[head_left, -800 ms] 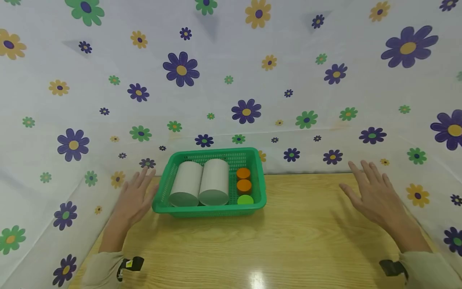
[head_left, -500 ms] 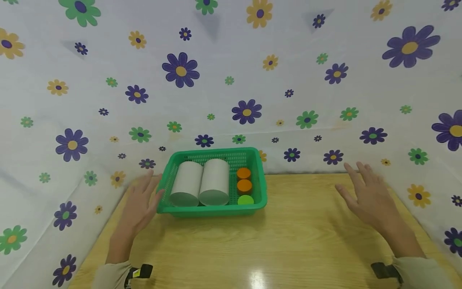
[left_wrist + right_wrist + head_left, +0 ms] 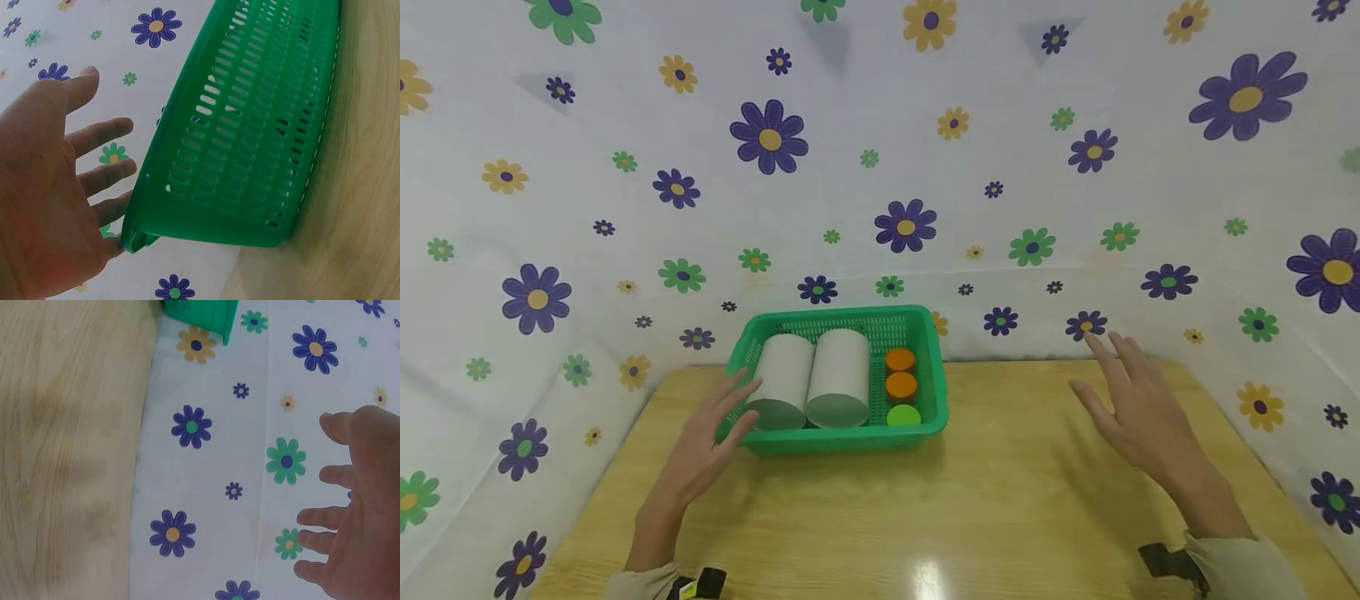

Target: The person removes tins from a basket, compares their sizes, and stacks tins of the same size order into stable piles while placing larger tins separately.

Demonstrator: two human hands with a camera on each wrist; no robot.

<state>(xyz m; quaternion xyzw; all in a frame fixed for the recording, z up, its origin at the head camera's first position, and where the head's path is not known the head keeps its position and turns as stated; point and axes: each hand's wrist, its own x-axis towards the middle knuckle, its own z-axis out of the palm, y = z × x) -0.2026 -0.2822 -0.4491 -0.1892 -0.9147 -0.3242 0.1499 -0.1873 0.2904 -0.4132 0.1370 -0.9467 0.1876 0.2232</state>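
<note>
A green plastic basket with slotted sides stands on the table in the head view. Two white cylinders lie side by side in it. Along its right side are two round orange-topped things and one lime-green-topped thing; their kind cannot be told. My left hand hovers over the basket's near left corner, fingers spread and holding nothing. In the left wrist view the fingers overlap the basket rim; contact cannot be told. Well to the basket's right, my right hand is raised above the table, fingers extended and holding nothing.
The light wood table runs back to a white cloth printed with flowers, which hangs behind and along both sides. Each wrist wears a dark strap with a small camera mount.
My left hand has moved rightward, from beside the basket to over its near left corner. The right hand has shifted left, toward the basket. The basket and its contents stay put.
</note>
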